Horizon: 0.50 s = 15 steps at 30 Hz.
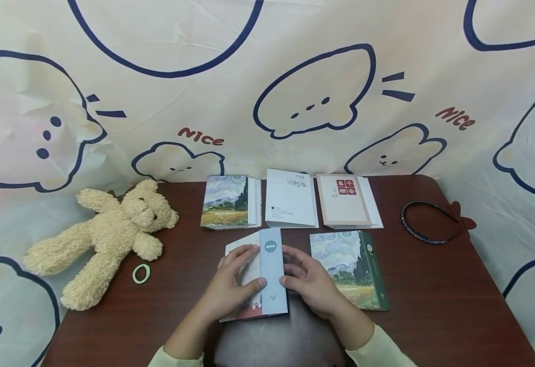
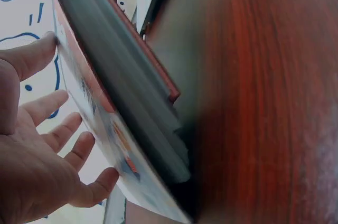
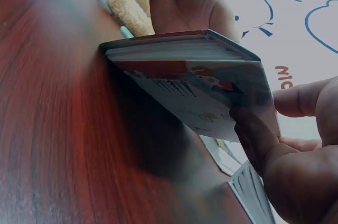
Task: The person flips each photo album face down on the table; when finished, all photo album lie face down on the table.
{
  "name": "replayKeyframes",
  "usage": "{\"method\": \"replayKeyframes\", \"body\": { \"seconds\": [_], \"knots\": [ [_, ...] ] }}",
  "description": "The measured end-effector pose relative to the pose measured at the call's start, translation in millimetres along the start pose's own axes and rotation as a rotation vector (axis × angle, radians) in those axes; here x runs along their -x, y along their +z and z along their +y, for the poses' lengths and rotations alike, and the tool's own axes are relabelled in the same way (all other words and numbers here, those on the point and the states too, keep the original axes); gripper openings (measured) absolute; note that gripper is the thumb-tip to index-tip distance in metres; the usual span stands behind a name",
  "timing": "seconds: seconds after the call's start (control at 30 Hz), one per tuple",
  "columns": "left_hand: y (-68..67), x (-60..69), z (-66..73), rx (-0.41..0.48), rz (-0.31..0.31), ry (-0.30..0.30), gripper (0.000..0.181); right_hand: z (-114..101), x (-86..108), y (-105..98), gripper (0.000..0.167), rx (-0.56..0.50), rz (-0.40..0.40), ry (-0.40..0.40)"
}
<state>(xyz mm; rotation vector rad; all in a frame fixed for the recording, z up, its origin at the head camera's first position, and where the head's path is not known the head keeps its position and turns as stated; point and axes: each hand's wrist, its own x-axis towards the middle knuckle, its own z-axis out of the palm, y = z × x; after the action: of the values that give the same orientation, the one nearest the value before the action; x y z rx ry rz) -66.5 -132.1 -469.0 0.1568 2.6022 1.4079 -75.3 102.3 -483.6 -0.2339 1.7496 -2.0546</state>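
Observation:
A photo album (image 1: 274, 272) with a light blue spine stands tilted near the table's front edge, spine up. Its page block (image 3: 174, 52) shows between the covers in the right wrist view. My left hand (image 1: 236, 280) lies along the white and red cover, fingers mostly straight and fingertips touching it (image 2: 53, 160). On the other side my right hand (image 1: 315, 283) touches the album beside the spine with thumb and fingers, gently bent (image 3: 303, 155). The album is held between both hands. A landscape-covered album (image 1: 342, 267) with a green spine lies beside the right hand.
Along the back lie a landscape album (image 1: 225, 200), a white album (image 1: 290, 199) and a cream album with red print (image 1: 344, 200). A teddy bear (image 1: 116, 234) and a green ring (image 1: 141, 273) are at left. At right lies a dark headband (image 1: 421, 237) on the table (image 1: 441, 306).

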Motion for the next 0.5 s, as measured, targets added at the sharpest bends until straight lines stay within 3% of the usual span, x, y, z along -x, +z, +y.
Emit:
{"method": "replayKeyframes", "body": {
  "seconds": [0.27,0.5],
  "knots": [
    [-0.9,-6.3,-12.9,0.026,0.007,-0.011,0.062,8.1,-3.9,-5.6,0.068,0.100,0.055,0.017],
    [-0.1,-9.0,-15.5,0.017,-0.001,-0.017,0.067,13.1,-7.3,-8.6,0.065,0.211,0.105,0.019]
  ]
}}
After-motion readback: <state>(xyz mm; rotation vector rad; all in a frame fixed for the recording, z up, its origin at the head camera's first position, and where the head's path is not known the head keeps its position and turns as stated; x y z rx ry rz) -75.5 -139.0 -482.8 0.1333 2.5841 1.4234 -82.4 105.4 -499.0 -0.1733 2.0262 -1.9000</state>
